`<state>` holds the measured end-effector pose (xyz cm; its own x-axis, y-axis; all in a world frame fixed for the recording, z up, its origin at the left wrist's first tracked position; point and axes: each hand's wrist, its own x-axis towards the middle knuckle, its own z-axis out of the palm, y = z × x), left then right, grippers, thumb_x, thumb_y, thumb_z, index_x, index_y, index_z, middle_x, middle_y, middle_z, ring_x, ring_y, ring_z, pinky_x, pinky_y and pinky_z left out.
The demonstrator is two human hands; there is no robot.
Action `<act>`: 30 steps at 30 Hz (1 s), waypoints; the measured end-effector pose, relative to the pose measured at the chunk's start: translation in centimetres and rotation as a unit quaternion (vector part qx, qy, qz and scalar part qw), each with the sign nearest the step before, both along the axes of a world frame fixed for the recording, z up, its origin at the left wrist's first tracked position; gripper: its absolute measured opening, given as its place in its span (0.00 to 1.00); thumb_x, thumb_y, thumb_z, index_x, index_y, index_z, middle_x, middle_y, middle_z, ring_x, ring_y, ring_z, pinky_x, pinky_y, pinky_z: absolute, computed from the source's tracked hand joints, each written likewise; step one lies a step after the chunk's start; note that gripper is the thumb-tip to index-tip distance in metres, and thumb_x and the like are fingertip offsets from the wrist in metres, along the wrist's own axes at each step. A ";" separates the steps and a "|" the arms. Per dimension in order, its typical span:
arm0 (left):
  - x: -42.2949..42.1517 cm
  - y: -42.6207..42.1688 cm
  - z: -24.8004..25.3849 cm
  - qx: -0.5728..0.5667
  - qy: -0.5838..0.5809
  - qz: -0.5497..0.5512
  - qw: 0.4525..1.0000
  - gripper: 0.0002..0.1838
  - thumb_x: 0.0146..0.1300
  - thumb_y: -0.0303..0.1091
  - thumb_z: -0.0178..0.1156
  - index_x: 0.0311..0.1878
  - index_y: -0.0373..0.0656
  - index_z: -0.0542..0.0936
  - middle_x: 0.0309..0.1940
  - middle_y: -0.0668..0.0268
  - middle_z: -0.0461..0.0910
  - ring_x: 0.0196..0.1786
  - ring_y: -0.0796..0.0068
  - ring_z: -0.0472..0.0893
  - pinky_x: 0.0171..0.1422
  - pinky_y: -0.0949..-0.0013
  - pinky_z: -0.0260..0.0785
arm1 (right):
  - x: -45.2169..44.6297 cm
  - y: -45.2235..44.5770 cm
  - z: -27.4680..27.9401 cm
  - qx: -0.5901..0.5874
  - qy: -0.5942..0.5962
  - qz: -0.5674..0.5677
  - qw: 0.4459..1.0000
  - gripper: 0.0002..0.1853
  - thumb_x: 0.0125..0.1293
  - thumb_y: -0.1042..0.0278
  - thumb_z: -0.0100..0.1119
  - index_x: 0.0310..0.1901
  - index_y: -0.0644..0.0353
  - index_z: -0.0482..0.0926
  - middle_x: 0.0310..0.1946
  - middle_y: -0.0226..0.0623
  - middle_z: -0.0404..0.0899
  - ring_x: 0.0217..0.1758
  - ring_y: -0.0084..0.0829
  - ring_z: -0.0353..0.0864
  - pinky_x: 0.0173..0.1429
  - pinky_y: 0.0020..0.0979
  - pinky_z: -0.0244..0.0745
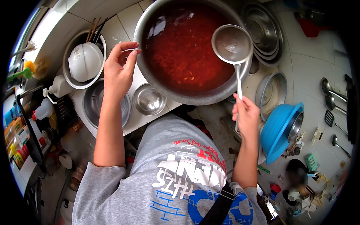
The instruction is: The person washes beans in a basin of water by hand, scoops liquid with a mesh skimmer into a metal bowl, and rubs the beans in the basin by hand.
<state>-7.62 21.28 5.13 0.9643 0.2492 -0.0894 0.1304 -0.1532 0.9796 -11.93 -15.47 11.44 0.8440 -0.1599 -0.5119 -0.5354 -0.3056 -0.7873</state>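
A large metal basin (176, 98) holds dark red liquid with reddish bits below its surface. My right hand (245, 114) is closed around the long handle of a round fine-mesh strainer (232, 42). The strainer's head is over the basin's right side, with its mesh looking wet and cloudy. At the basin's left rim is my left hand (120, 69), thumb and index finger brought close in a pinch. Something small and pale may be between those fingertips, but I cannot make it out, nor whether they touch the rim.
On the left are a metal bowl (66, 56) with white bowls (85, 62) and chopsticks, a wider metal basin (90, 108) and a small metal bowl (150, 99). Stacked metal bowls (264, 30), a blue basin (275, 138) and hanging ladles (330, 101) are on the right.
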 end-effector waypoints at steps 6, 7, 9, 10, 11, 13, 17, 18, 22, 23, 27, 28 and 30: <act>-0.3 0.4 0.5 0.013 0.005 0.011 1.000 0.11 0.75 0.28 0.57 0.55 0.33 0.78 0.53 0.60 0.83 0.55 0.69 0.84 0.58 0.68 0.74 | 2.3 5.3 -4.1 -0.061 -0.004 0.081 0.995 0.13 0.75 0.67 0.56 0.50 0.69 0.82 0.20 0.30 0.78 0.19 0.18 0.75 0.25 0.23 0.71; -0.4 0.4 0.5 0.017 0.008 0.013 1.000 0.11 0.75 0.28 0.57 0.55 0.33 0.78 0.52 0.60 0.83 0.55 0.69 0.84 0.58 0.68 0.74 | 2.6 6.2 -4.3 -0.071 -0.009 0.103 0.992 0.13 0.75 0.67 0.56 0.49 0.69 0.82 0.20 0.31 0.78 0.19 0.18 0.76 0.25 0.24 0.71; -0.7 0.6 0.4 0.016 0.005 0.015 1.000 0.11 0.75 0.28 0.57 0.55 0.33 0.78 0.52 0.60 0.83 0.55 0.69 0.84 0.58 0.68 0.74 | 2.7 7.7 -4.3 -0.062 -0.004 0.137 0.989 0.13 0.75 0.66 0.56 0.47 0.68 0.82 0.19 0.32 0.78 0.18 0.20 0.77 0.25 0.26 0.72; -0.7 0.7 0.4 0.016 0.003 0.016 1.000 0.11 0.75 0.28 0.57 0.55 0.33 0.78 0.52 0.60 0.83 0.55 0.69 0.84 0.58 0.68 0.74 | 3.1 8.3 -3.7 -0.013 0.029 0.146 0.989 0.13 0.75 0.67 0.55 0.49 0.70 0.82 0.20 0.31 0.78 0.19 0.19 0.76 0.25 0.25 0.70; -0.8 0.8 0.4 0.018 0.003 0.017 1.000 0.11 0.75 0.28 0.57 0.55 0.33 0.78 0.52 0.60 0.83 0.55 0.69 0.84 0.58 0.68 0.74 | 3.2 8.4 -3.5 0.045 0.053 0.133 0.989 0.14 0.76 0.67 0.54 0.50 0.70 0.82 0.21 0.30 0.77 0.19 0.18 0.74 0.25 0.24 0.69; -0.8 0.9 0.4 0.021 0.004 0.019 1.000 0.11 0.75 0.28 0.56 0.55 0.33 0.78 0.52 0.60 0.83 0.55 0.68 0.84 0.58 0.68 0.74 | 3.4 8.0 -2.8 0.142 0.087 0.105 0.980 0.14 0.76 0.68 0.53 0.52 0.71 0.81 0.22 0.29 0.75 0.19 0.18 0.71 0.25 0.22 0.66; -0.9 1.4 0.3 0.016 0.006 0.028 0.999 0.11 0.75 0.28 0.56 0.55 0.33 0.78 0.53 0.59 0.83 0.55 0.68 0.84 0.58 0.68 0.74 | 3.3 4.8 0.2 0.235 0.080 0.046 0.968 0.15 0.77 0.69 0.52 0.55 0.73 0.79 0.22 0.28 0.72 0.19 0.17 0.67 0.24 0.20 0.62; -0.9 1.5 0.2 0.014 0.006 0.029 0.999 0.11 0.75 0.28 0.56 0.55 0.33 0.78 0.53 0.59 0.83 0.55 0.68 0.84 0.58 0.68 0.74 | 3.1 3.5 1.0 0.240 0.060 0.033 0.968 0.16 0.77 0.69 0.52 0.56 0.73 0.79 0.22 0.29 0.72 0.19 0.17 0.67 0.24 0.20 0.62; -0.6 1.5 -0.2 0.006 0.000 0.023 1.000 0.11 0.75 0.28 0.56 0.55 0.33 0.78 0.53 0.60 0.83 0.55 0.68 0.84 0.58 0.68 0.73 | 2.4 -0.2 4.3 0.170 -0.008 -0.047 0.984 0.17 0.77 0.70 0.51 0.57 0.76 0.77 0.22 0.30 0.71 0.18 0.18 0.65 0.22 0.20 0.60; -0.5 1.3 -0.2 0.006 0.003 0.021 1.000 0.11 0.75 0.28 0.56 0.55 0.33 0.78 0.53 0.60 0.83 0.55 0.69 0.84 0.58 0.68 0.74 | 2.3 -1.0 5.0 0.157 -0.025 -0.054 0.986 0.17 0.77 0.70 0.51 0.57 0.76 0.77 0.21 0.30 0.71 0.17 0.18 0.65 0.22 0.20 0.60; 0.1 0.7 -0.1 0.006 0.008 0.010 1.000 0.12 0.75 0.28 0.56 0.56 0.33 0.78 0.53 0.60 0.82 0.56 0.69 0.84 0.59 0.68 0.74 | 1.2 -3.5 6.6 0.127 -0.064 -0.071 0.987 0.17 0.77 0.70 0.51 0.57 0.75 0.77 0.21 0.30 0.71 0.17 0.18 0.65 0.22 0.20 0.60; 0.3 0.6 -0.1 0.006 0.008 0.006 1.000 0.12 0.75 0.29 0.57 0.56 0.33 0.77 0.53 0.60 0.82 0.56 0.69 0.84 0.59 0.68 0.74 | 0.9 -3.7 6.8 0.119 -0.070 -0.072 0.988 0.17 0.77 0.70 0.51 0.57 0.75 0.77 0.21 0.30 0.71 0.17 0.18 0.65 0.22 0.20 0.60; 0.5 0.4 -0.3 0.001 0.003 0.001 1.000 0.12 0.75 0.29 0.57 0.56 0.33 0.77 0.53 0.60 0.82 0.56 0.69 0.84 0.59 0.68 0.74 | 0.4 -4.1 7.3 0.105 -0.082 -0.074 0.988 0.16 0.77 0.70 0.51 0.57 0.75 0.77 0.20 0.30 0.71 0.17 0.18 0.65 0.22 0.20 0.60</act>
<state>-7.09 21.71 4.81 0.9632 0.2511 -0.0956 0.1374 -0.1545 0.9784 -11.52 -19.52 18.78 0.8936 -0.1927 -0.4055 -0.4224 -0.0549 -0.9048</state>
